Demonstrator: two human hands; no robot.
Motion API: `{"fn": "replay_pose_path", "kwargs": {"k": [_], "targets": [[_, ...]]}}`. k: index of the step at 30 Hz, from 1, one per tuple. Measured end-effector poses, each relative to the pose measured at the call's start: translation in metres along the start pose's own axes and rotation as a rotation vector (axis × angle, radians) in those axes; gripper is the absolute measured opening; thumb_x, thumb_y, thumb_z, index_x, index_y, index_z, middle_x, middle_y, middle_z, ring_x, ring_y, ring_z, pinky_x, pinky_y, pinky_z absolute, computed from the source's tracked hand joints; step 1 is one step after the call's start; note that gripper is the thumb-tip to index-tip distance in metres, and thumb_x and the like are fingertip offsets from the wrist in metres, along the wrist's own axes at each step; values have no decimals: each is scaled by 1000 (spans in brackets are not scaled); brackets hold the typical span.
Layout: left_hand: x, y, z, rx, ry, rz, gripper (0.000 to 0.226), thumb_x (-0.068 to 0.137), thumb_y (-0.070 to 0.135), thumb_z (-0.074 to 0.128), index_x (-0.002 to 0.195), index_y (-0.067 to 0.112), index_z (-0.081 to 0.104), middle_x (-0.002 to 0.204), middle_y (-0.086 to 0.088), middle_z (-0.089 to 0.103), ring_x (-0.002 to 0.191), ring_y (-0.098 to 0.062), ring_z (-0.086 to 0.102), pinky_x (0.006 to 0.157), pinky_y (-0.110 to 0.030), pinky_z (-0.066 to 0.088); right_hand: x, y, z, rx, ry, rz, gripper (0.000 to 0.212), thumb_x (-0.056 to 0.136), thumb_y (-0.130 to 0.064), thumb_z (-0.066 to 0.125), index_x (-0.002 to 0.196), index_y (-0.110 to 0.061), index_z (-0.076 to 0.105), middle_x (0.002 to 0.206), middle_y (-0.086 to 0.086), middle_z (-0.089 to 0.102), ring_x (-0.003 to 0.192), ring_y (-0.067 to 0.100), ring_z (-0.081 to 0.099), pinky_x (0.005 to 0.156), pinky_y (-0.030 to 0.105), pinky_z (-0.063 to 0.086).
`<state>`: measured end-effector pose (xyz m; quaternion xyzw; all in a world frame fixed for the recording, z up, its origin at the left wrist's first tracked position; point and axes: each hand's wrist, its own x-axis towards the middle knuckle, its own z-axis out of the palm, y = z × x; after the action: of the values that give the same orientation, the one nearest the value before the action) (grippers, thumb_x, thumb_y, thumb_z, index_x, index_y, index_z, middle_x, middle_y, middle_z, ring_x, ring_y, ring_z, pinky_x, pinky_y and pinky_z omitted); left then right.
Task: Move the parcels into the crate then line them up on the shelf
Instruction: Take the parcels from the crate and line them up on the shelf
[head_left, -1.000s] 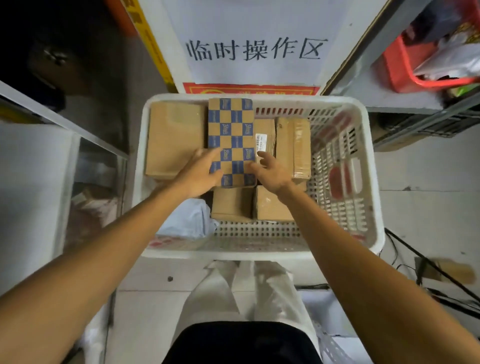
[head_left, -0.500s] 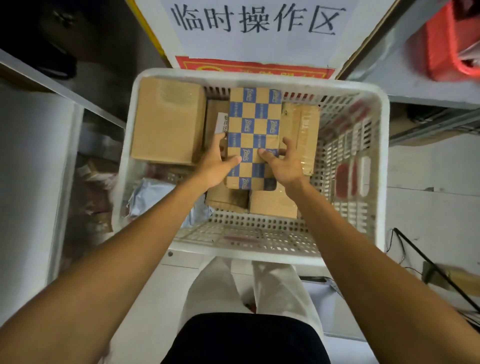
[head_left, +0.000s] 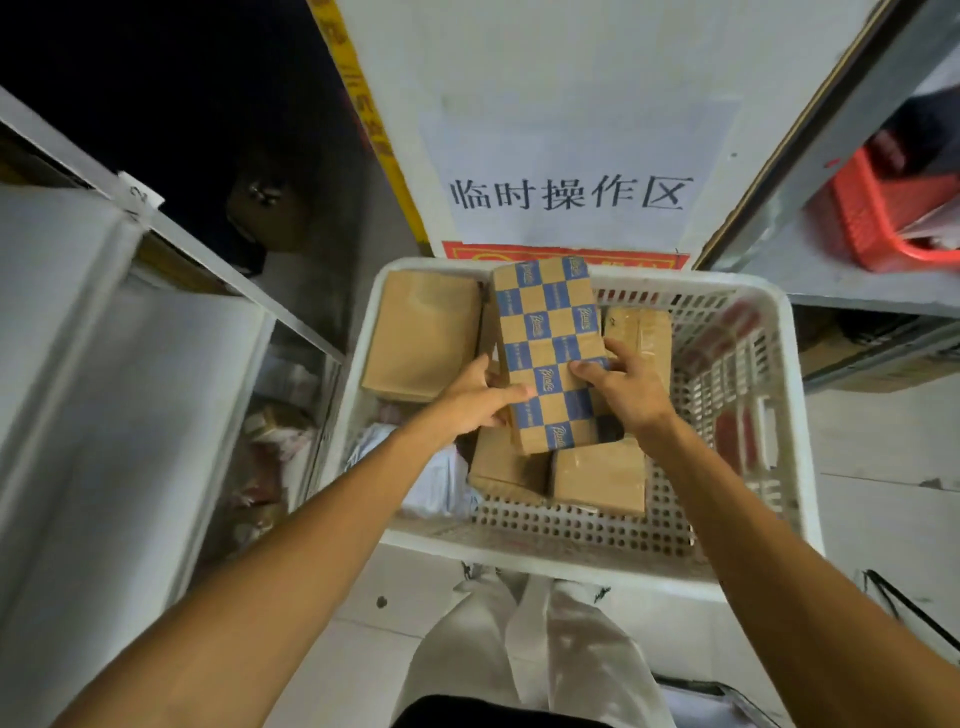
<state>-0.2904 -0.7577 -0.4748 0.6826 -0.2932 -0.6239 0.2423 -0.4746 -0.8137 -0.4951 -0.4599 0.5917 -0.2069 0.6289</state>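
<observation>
The left hand (head_left: 472, 400) and right hand (head_left: 623, 387), fingers curled round its sides, had lifted the blue-and-tan checkered cardboard box (head_left: 545, 353) off the plain brown parcels (head_left: 423, 332). It hung above the white perforated plastic crate (head_left: 571, 564), likely shelf-bound next.

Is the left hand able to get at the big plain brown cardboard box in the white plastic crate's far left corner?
Probably, once freed: the left hand grips the blue-checked cardboard box with the right hand; the big plain brown cardboard box lies just beside it, top bare.
</observation>
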Motion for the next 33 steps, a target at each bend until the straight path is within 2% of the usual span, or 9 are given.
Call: {"fn": "replay_pose_path", "kwargs": {"k": [6,10,14,18,21,24,27,31,33], "targets": [[-45,21,-38,-49,58,175,44,89,23,65,128,18,46,116,1,62,111,-22,60,89,-36,53,-28,-62,22,-76,-1,-209,46,93,-22,62,135,-18,47,98,-9,53,80,-2,53,53,8,44],[-73,32,-70,-176,155,288,29,92,27,59,116,33,43,108,11,58,111,-13,54,102,-46,43,-49,-105,41,-84,-16,-315,46,92,-27,62,136,-20,47,116,-2,55,97,13,59,61,17,43],[-109,52,-94,-277,203,432,47,83,32,68,121,34,40,122,-6,61,113,-27,59,100,-54,44,-66,-150,58,-69,-44,-445,48,91,-26,63,133,-16,43,123,1,55,101,16,59,65,20,47],[-152,67,-113,-286,354,559,54,86,24,67,128,23,34,122,-13,58,111,-27,60,93,-46,51,-85,-196,77,-112,-133,-601,33,94,-27,59,124,-18,50,117,-3,59,98,15,62,67,18,48],[-184,71,-121,-267,482,623,85,74,42,76,141,29,26,124,-7,56,112,-18,60,94,-47,52,-100,-224,92,-142,-201,-752,22,96,-18,56,117,-14,62,105,-5,68,86,1,65,71,16,53],[-217,73,-125,-291,600,652,103,65,47,74,149,27,18,127,2,53,114,-15,58,97,-49,50,-113,-243,112,-178,-288,-865,18,96,-17,55,113,-15,63,103,-6,70,88,3,67,75,19,53],[-243,65,-129,-257,710,681,84,68,47,74,141,29,36,127,6,55,112,-14,61,90,-40,55,-124,-253,140,-207,-372,-906,29,95,-20,58,124,-22,53,110,-13,62,95,0,60,81,18,50],[-275,56,-145,-377,841,734,59,82,19,69,134,26,41,114,6,60,94,-3,64,65,-18,56,-144,-268,182,-231,-415,-962,48,93,-24,62,136,-23,42,112,-15,56,99,-2,56,92,24,49],[-292,49,-162,-373,898,740,66,77,30,71,135,28,40,115,4,57,99,-7,62,68,-22,56,-157,-274,202,-247,-475,-985,50,91,-24,65,134,-24,41,104,-22,55,92,-13,56,83,9,45]]}}
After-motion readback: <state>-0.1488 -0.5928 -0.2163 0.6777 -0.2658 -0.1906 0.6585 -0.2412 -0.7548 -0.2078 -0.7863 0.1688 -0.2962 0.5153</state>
